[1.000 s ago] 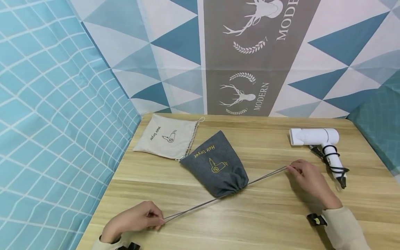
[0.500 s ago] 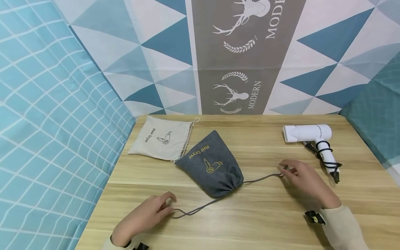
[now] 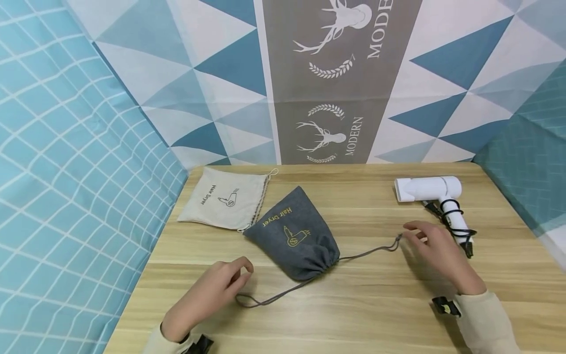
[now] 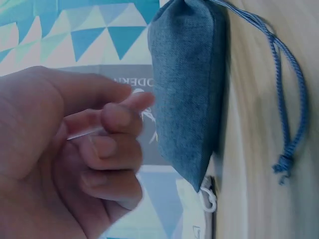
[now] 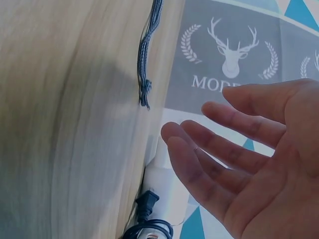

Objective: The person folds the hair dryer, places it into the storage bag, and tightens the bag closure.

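Observation:
A dark grey drawstring bag [image 3: 295, 236] with yellow "Hair Dryer" lettering lies mid-table, its mouth gathered. From each side of the mouth a cord runs out. Near the left cord loop [image 3: 249, 301] is my left hand [image 3: 211, 291], holding nothing, its fingers loosely curled. In the left wrist view the knotted cord end [image 4: 284, 162] lies apart from that hand [image 4: 94, 149]. My right hand [image 3: 441, 253] hovers just beside the right cord's end [image 3: 398, 238]. In the right wrist view its fingers are relaxed and apart from the knot [image 5: 145, 87].
A cream "Hair Dryer" bag [image 3: 223, 197] lies at the back left, touching the grey bag's corner. At the back right rests a white hair dryer [image 3: 429, 189], its black cord wrapped round the handle. Patterned cloth walls stand behind and left of the wooden table [image 3: 353, 314].
Both hands have let go of the drawstring, which was pulled taut and now lies slack on the table. The fingers have loosened. The head view has shifted slightly.

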Tool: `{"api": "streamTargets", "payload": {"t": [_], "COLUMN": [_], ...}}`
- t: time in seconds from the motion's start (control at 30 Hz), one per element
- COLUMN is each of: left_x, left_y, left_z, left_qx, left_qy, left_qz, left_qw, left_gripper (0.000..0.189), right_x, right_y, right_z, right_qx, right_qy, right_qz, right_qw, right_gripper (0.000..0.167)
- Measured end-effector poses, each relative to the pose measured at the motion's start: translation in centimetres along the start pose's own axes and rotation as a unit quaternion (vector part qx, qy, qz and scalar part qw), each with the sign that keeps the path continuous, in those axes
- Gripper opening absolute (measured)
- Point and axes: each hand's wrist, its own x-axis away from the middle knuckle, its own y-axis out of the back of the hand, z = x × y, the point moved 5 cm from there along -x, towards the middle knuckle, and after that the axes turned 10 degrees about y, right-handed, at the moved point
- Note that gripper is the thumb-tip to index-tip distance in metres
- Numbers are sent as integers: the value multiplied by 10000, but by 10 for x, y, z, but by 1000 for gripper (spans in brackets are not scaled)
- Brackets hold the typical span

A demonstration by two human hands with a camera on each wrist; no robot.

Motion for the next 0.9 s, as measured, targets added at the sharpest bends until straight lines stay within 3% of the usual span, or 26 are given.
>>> {"api": "streamTargets", "payload": {"t": [0.1,0.2,0.33,0.63,0.9], "left_x": [-5,-12,-24,-57,-89], "left_y": [5,7,9,9,2], "left_z": [-6,-14,-28,-62,-88], "left_qx": [70,45,-69,-447,-530], "left_qy": [-187,-288,-517,-1516,-1998], "left_qz": [-411,-534,-510,-501,-355], "left_qw": [9990,9981,9973,9862,9778], "left_gripper": [8,9,15,23,22], "right_x": [-1,-1,-1,-1,-11], "right_y": [0,3,10,33,51], "right_z": [-2,-4,-6,-26,-41], "right_qx": [71,158,224,559,544], "right_qy": [52,163,227,111,-54], "right_qz": [-123,-329,-524,-870,-1084], "right_qw": [9999,9992,9981,9946,9926], "right_gripper": [32,28,27,27,33]}}
